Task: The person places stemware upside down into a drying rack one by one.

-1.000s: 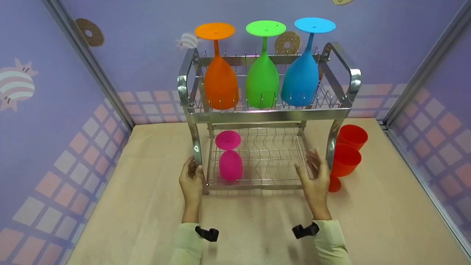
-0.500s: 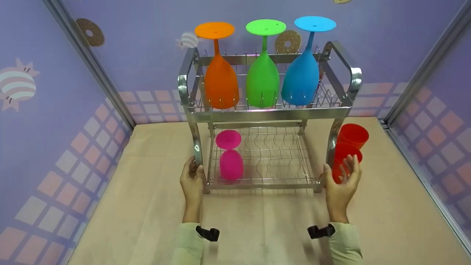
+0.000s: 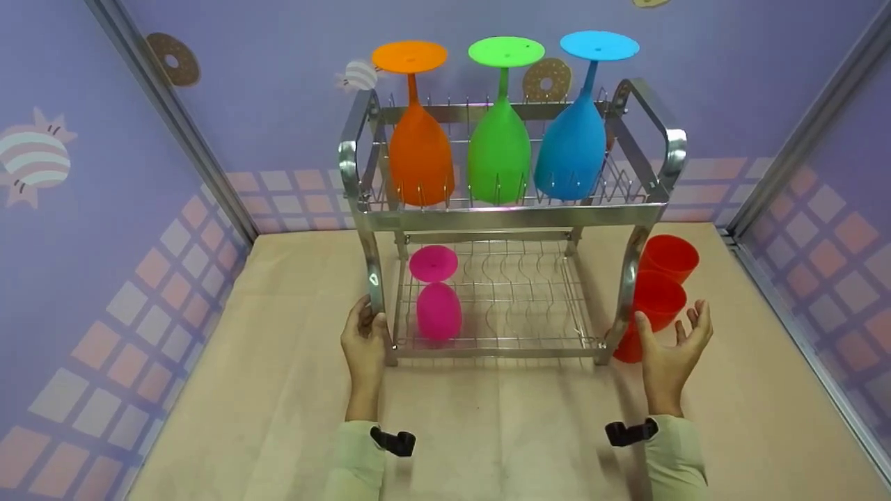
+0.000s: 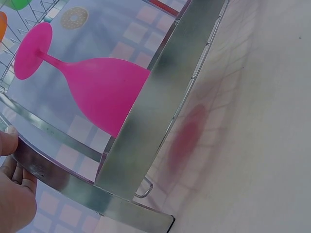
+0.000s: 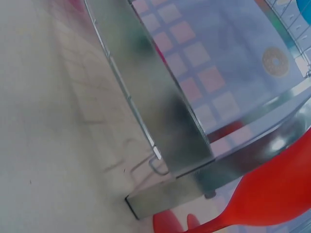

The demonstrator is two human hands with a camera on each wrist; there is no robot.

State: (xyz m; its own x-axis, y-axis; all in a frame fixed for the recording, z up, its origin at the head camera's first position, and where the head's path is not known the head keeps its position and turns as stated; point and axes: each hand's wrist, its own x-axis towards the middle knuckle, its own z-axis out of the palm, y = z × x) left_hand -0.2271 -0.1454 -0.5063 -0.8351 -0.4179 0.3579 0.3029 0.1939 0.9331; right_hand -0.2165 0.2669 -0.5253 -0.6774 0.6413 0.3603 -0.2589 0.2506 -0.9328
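Observation:
My left hand (image 3: 363, 341) grips the left front leg of a two-tier metal dish rack (image 3: 511, 218); its thumb and fingers lie round the leg in the left wrist view. Just outside the rack's right leg stands an upright red goblet (image 3: 658, 300). Beside it my right hand (image 3: 672, 358) holds nothing, thumb and fingers spread apart, the thumb overlapping the goblet in the head view. A second red goblet (image 3: 672, 255) stands behind the first. Upside down on the lower tier rests a pink goblet (image 4: 104, 90).
Along the upper tier stand three upturned goblets, orange (image 3: 421, 156), green (image 3: 499, 156) and blue (image 3: 571, 153). A cream cloth (image 3: 292, 390) covers the table. Patterned panels enclose the back and both sides, the right panel (image 3: 821, 243) beyond the red goblets.
My right hand has moved from in front of the lower tier's right side outward, past the rack's leg to the red goblets. My left hand has stayed on the rack's leg.

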